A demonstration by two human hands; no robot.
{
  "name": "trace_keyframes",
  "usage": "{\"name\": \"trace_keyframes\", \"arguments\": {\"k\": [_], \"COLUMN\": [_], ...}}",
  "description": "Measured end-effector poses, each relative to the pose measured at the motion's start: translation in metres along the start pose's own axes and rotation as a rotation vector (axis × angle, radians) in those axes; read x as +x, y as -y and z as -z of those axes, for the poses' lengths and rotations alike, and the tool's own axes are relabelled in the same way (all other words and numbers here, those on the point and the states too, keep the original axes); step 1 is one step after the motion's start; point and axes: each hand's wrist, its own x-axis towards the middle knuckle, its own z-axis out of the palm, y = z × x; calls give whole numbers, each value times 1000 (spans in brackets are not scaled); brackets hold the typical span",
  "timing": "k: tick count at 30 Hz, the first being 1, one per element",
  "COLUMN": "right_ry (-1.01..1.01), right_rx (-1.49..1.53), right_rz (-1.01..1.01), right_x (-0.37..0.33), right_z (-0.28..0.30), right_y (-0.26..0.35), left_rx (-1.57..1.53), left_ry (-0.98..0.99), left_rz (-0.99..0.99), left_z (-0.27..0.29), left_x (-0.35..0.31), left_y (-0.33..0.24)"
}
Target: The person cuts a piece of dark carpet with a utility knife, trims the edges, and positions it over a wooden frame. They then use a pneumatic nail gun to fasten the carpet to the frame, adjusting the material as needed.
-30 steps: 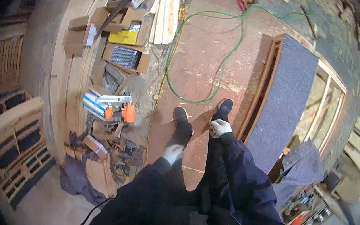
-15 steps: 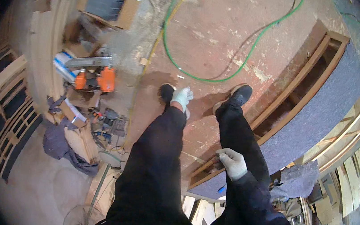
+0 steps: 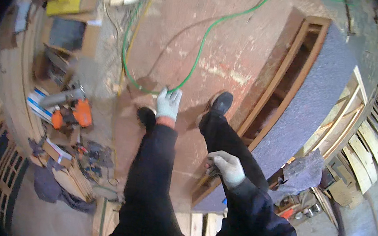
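Observation:
My left hand, in a white glove, reaches forward over the reddish floor with its fingers stretched out. Its fingertips overlap the low bend of a green hose; whether they touch it I cannot tell. My right hand, gloved too, is held in front of my right thigh with its fingers curled. Something small and dark may be in them, too unclear to name. Past that hand, to the right, lies a long wooden frame with an open slot, its side covered in grey felt.
Along the left lie an orange-and-grey power tool, an open cardboard box and a yellow box. Curved wooden boards lean at the far right, past a bunched grey cloth. My shoe stands beside the frame.
My left hand has stretched forward from above my left shoe to the hose, its fingers opening out. The right hand stays curled near my thigh. The whole view has shifted.

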Motion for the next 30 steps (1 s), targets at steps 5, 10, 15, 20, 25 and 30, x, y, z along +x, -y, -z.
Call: {"name": "trace_keyframes", "arguments": {"k": [5,10,15,20,25,30], "right_ry": [-75,44,-130,-279,-289,336], "right_rx": [-181,-49,-631,-706,-645,-124], "right_rz": [108,358,855,654,407,666], "right_x": [-39,-160,-281,-309,-312,-377], "right_z": [-43,-83,-53,15,56,22], "right_y": [37,181,298,329,327,396], "left_rx": [276,1078,1585,1453,1146,892], "left_ry": [127,370,590,632,644,677], "left_rz": [-341,-792,-770,-515,-215,11], "left_z": [-109,-213,-284,-334,-388,-468], "left_x": [-204,-427,-599,-696,-745,-732], "left_y": [-98,-117,-67,-13,6,-19]}}
